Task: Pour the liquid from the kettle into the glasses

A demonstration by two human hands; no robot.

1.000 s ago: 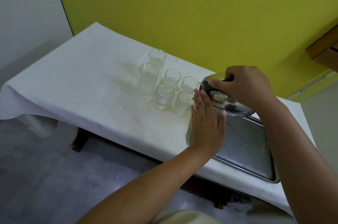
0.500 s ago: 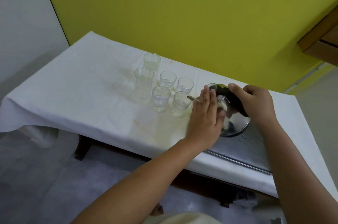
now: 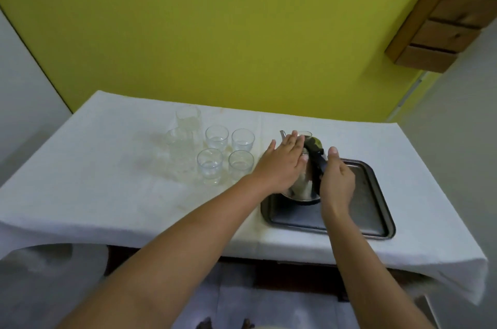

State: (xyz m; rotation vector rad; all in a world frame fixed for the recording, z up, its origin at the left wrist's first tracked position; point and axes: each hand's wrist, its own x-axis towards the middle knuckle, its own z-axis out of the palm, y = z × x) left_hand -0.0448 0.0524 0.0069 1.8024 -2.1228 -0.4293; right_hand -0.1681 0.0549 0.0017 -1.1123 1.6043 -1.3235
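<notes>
A steel kettle (image 3: 303, 185) with a black handle stands upright on the left end of a metal tray (image 3: 375, 205). My right hand (image 3: 335, 183) is closed around the black handle. My left hand (image 3: 282, 164) lies flat against the kettle's left side, fingers spread, hiding much of the body. The thin spout pokes up behind my left fingers. To the left stand several clear glasses: small ones (image 3: 240, 166) with a little liquid, and two taller ones (image 3: 180, 149) behind them.
A white cloth (image 3: 107, 167) with faint yellowish stains covers the table. A yellow wall rises behind it. A wooden shelf (image 3: 441, 22) hangs at the upper right. The cloth's front edge droops toward the grey floor.
The kettle has gone from tilted toward the glasses to upright on the tray. My right hand slid down the handle. The camera view has pulled back and shifted.
</notes>
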